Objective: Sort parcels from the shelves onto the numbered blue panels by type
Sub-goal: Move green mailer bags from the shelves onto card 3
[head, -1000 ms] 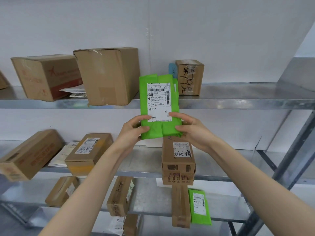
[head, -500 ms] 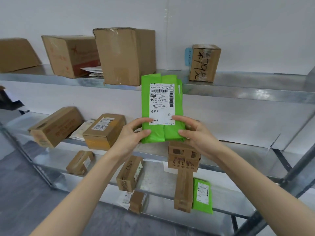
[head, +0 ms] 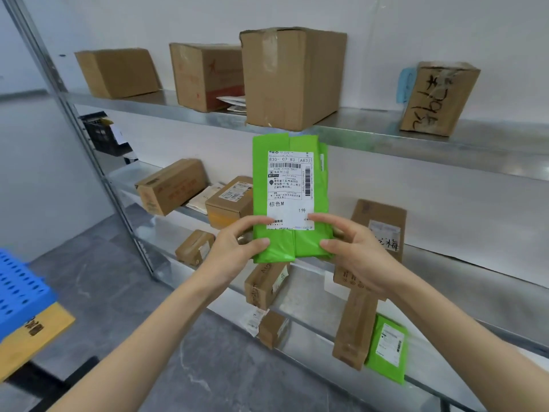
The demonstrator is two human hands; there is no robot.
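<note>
**boxfan:** so where's the green parcel (head: pixel 289 200) at right now?

**sorter22:** Up in the air in front of the shelves (head: pixel 386 129), upright, with the white label (head: pixel 289 185) facing the camera. Both hands have it by the bottom end. The left hand (head: pixel 234 251) pinches the lower left corner. Its thumb is on the front and its index fingertip is curled onto the label's bottom edge. The other fingers are behind the parcel, can't tell how they lie. The right hand (head: pixel 356 257) mirrors that on the lower right corner.

**boxfan:** and the panel?

**sorter22:** A blue panel (head: pixel 20 292) with holes pokes in at the far left edge, well apart from the parcel. I can't read any number on it. Brown cardboard boxes (head: pixel 292 78) sit on every shelf level. A second green bag (head: pixel 387 349) lies on a low shelf, just beside a long thin box (head: pixel 355 325).
</note>
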